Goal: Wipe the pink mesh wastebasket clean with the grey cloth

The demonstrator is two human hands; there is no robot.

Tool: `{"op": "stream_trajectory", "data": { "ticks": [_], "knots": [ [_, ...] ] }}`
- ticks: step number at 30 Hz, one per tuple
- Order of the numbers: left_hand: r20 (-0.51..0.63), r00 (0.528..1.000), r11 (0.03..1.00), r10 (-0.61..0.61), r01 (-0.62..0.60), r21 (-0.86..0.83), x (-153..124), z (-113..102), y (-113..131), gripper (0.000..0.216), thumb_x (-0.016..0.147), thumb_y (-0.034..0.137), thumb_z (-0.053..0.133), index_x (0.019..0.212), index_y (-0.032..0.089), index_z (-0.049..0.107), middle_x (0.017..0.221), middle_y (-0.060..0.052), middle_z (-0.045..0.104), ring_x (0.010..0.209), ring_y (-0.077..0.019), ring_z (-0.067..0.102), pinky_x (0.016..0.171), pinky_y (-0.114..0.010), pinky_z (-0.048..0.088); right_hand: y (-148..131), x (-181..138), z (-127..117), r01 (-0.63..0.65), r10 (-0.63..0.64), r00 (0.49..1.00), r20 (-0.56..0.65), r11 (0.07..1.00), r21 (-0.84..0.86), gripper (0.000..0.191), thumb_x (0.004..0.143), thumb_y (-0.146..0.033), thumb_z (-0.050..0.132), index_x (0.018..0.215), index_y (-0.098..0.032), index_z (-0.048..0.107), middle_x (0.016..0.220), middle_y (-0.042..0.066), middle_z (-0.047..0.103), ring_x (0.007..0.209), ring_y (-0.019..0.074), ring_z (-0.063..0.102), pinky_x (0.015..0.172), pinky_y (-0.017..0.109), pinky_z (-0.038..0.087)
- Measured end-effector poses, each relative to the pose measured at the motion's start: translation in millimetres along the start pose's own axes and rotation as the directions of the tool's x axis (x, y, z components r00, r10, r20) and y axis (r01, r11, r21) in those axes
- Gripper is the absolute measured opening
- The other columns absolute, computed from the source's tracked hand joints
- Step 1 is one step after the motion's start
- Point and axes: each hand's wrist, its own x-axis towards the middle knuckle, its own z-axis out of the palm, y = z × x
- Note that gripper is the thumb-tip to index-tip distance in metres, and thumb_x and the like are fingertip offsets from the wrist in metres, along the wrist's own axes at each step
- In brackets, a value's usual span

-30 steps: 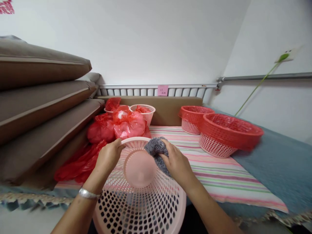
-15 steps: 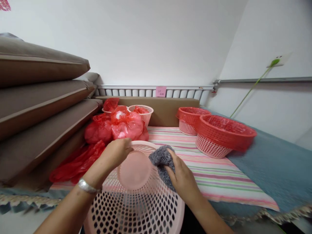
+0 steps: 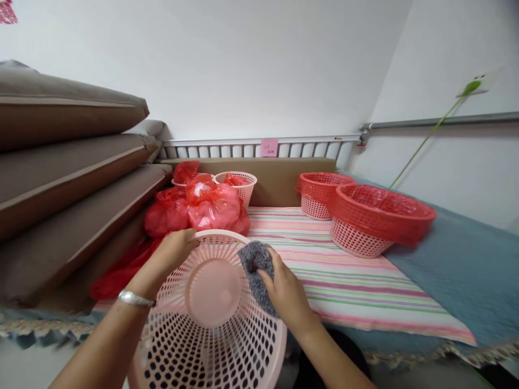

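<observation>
A pink plastic basket (image 3: 214, 294) with a perforated wall is tilted so that its inside faces me. My left hand (image 3: 175, 249) has its fingers closed on the far left part of the rim. A grey fuzzy cloth (image 3: 256, 270) is gripped in my right hand (image 3: 284, 286), with the thumb and fingers pressed into it. The cloth lies against the right side of the basket's rim and wall. A silver bracelet (image 3: 133, 298) circles my left wrist.
Filled red plastic bags (image 3: 214, 208) sit beyond the basket, before a smaller pink basket (image 3: 244, 193). Two bag-lined baskets, one nearer (image 3: 359, 243) and one farther (image 3: 314, 206), stand right on the striped sheet (image 3: 357, 286). Stacked brown cushions (image 3: 73, 189) rise at left.
The basket has shifted left and turned a little, showing more of its base. Both hands have moved left with it, the cloth still in my right hand.
</observation>
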Motion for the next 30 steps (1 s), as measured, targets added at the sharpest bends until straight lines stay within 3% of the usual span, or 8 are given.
{"op": "stream_trajectory", "data": {
  "ticks": [5,10,14,18,22,27,30],
  "knots": [
    [-0.035,0.995,0.995,-0.094,0.093,-0.039,-26.8,4.3,-9.9,0.025,0.088,0.037,0.040,0.073,0.021,0.053,0.076,-0.004,0.069,0.072,-0.0193,0.064,0.058,-0.024,0.037,3.0,-14.2,-2.8,0.070,-0.070,0.997,-0.040,0.998,-0.012,0.050,0.090,-0.025,0.044,0.138,-0.017,0.032,0.127,0.015,0.058,0.111,0.0249,0.060,0.086,0.040,0.053],
    [-0.088,0.996,0.983,-0.027,0.010,-0.181,-34.9,-4.1,5.4,0.022,0.085,0.034,0.044,0.069,0.020,0.052,0.071,-0.003,0.066,0.067,-0.0180,0.061,0.057,-0.025,0.037,-5.7,31.1,-36.2,0.266,-0.267,0.963,-0.017,0.962,-0.068,0.050,0.086,-0.019,0.047,0.135,-0.021,0.040,0.123,0.010,0.061,0.110,0.0243,0.060,0.090,0.042,0.051],
    [-0.089,0.995,0.984,0.051,-0.066,-0.167,-24.5,-8.0,24.9,0.021,0.085,0.030,0.045,0.075,0.019,0.059,0.073,-0.003,0.068,0.067,-0.0180,0.061,0.058,-0.026,0.038,-14.3,57.1,-45.4,0.404,-0.399,0.915,0.062,0.908,-0.108,0.051,0.084,-0.017,0.050,0.134,-0.021,0.043,0.119,0.009,0.063,0.108,0.0241,0.060,0.090,0.041,0.050],
    [-0.076,0.995,0.986,0.068,-0.078,-0.144,-12.1,-5.8,36.3,0.019,0.085,0.028,0.046,0.078,0.019,0.061,0.082,-0.007,0.071,0.073,-0.0192,0.063,0.063,-0.027,0.038,-14.2,62.3,-40.3,0.337,-0.334,0.941,0.044,0.936,-0.097,0.049,0.085,-0.021,0.051,0.133,-0.022,0.043,0.124,0.008,0.060,0.110,0.0241,0.058,0.092,0.042,0.049],
    [-0.068,0.997,0.992,0.027,-0.035,-0.122,-6.2,-2.6,30.6,0.020,0.086,0.031,0.046,0.077,0.020,0.060,0.083,-0.007,0.071,0.074,-0.0189,0.064,0.062,-0.026,0.038,-8.2,54.4,-34.1,0.202,-0.199,0.979,0.039,0.975,-0.089,0.047,0.086,-0.023,0.051,0.132,-0.019,0.042,0.127,0.011,0.058,0.113,0.0261,0.057,0.091,0.043,0.049],
    [-0.089,0.992,0.993,-0.094,0.087,-0.080,-16.0,4.2,5.6,0.026,0.088,0.036,0.041,0.070,0.020,0.053,0.069,-0.005,0.066,0.062,-0.0175,0.059,0.055,-0.025,0.034,10.5,14.6,-16.5,0.025,-0.027,0.999,-0.023,0.996,-0.080,0.050,0.089,-0.030,0.046,0.135,-0.014,0.036,0.124,0.016,0.060,0.108,0.0286,0.061,0.084,0.044,0.052],
    [-0.090,0.988,0.990,-0.126,0.119,-0.074,-27.1,6.1,-4.2,0.026,0.087,0.038,0.041,0.071,0.021,0.053,0.071,-0.005,0.066,0.066,-0.0191,0.061,0.056,-0.026,0.034,18.8,-7.9,-10.8,0.014,-0.020,0.996,-0.085,0.997,-0.070,0.051,0.090,-0.032,0.044,0.137,-0.015,0.034,0.126,0.017,0.058,0.109,0.0282,0.061,0.083,0.043,0.053]
  ]
}}
